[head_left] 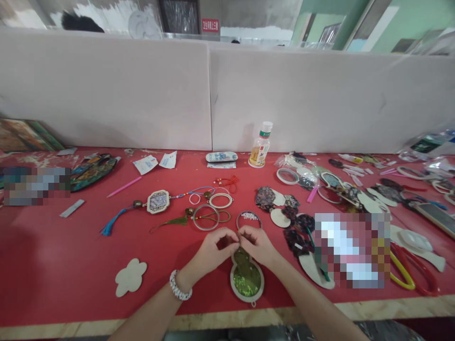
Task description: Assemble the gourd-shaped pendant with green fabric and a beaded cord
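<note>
A gourd-shaped pendant with a pale wooden rim and shiny green filling (pixel 247 279) lies near the table's front edge, its small ring pointing towards me. Over its narrow top, the fingertips of both hands meet in a pinch. My left hand (pixel 217 247), with a beaded bracelet (pixel 180 286) on its wrist, is closed with thumb and forefinger together. My right hand (pixel 259 245) is closed against it from the other side. Whatever sits between the fingertips is too small to make out. Just beyond the hands is a round ring with small white beads (pixel 249 216).
Left of the hands lie a tasselled pendant (pixel 158 202), a round frame with green tassel (pixel 206 218) and a cloud-shaped wooden piece (pixel 131 278). A bottle (pixel 260 146) stands by the white partition (pixel 142 94). Dark shell-like pieces (pixel 266 198) and red-handled scissors (pixel 419 270) clutter the right.
</note>
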`<state>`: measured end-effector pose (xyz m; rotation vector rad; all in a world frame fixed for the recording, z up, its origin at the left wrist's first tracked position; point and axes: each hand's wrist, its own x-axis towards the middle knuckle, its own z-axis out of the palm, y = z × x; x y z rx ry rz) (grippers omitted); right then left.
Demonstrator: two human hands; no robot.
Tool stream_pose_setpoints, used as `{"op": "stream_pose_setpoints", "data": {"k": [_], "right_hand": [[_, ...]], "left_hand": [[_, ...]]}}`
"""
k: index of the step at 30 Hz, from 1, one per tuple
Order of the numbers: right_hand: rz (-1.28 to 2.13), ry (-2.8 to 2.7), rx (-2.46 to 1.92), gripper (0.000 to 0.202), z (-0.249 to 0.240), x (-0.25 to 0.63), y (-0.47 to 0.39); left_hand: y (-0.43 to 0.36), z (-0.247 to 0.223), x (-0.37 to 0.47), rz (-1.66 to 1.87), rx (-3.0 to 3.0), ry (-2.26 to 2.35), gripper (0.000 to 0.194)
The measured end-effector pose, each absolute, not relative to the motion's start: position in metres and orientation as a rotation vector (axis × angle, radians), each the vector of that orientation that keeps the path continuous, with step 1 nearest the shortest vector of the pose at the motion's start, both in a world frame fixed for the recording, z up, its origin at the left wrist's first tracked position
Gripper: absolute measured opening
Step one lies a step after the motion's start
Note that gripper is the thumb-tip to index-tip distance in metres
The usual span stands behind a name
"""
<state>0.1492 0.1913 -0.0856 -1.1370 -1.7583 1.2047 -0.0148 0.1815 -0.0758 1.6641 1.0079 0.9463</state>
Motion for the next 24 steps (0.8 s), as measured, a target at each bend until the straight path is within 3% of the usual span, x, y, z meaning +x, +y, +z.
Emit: {"op": "stream_pose_setpoints", "data": {"k": [24], "right_hand": [[1.38,-1.566,-1.179,0.011,-0.0864,0.149,0.1934]], "left_hand": [[0.1827,-0.0727,-0.0119,1.009,1.697,1.094,0.006]]}}
